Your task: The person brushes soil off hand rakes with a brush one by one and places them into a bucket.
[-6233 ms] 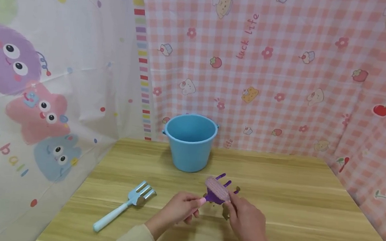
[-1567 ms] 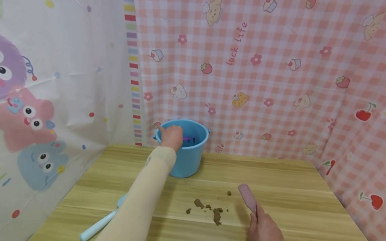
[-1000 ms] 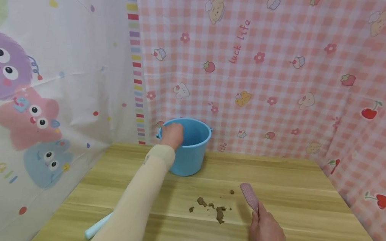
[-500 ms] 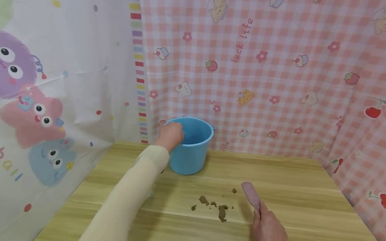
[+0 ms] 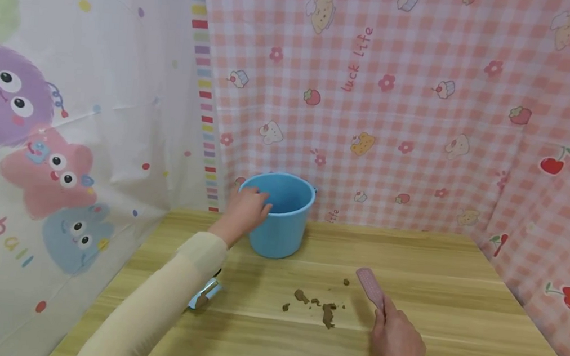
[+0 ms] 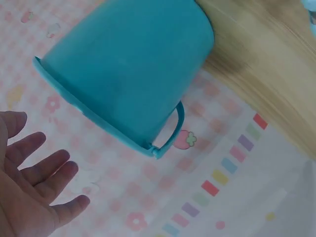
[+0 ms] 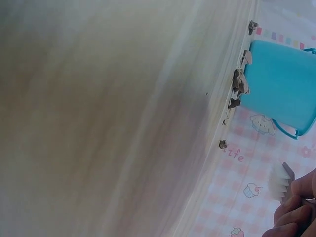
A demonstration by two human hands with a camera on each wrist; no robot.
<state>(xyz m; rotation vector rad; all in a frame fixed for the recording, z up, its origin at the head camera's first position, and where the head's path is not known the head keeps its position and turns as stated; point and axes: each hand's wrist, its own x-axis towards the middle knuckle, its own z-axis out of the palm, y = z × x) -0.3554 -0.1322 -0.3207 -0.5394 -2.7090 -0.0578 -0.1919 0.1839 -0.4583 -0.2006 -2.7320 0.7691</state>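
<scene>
My left hand (image 5: 247, 211) is at the near left rim of the light blue bucket (image 5: 278, 237). In the left wrist view its fingers are spread apart with nothing in them, and the bucket's side and handle show beyond. My right hand (image 5: 399, 338) grips a small brush (image 5: 371, 286) with a dotted pink back; white bristles show in the right wrist view. Brown dirt clumps (image 5: 328, 314) lie on the table left of the brush. A light blue toy hand fork (image 5: 209, 290), with brown dirt on its tines, is mostly hidden under my left sleeve.
The wooden table (image 5: 445, 328) ends at a pink checked cloth (image 5: 402, 115) behind the bucket. A white cartoon cloth (image 5: 136, 80) hangs along the left side. Smaller crumbs lie around the clumps.
A purple fork, earlier held and brushed, went into the bucket with my left hand and is out of sight. That hand has released it and draws back toward me. The right hand stays nearly still.
</scene>
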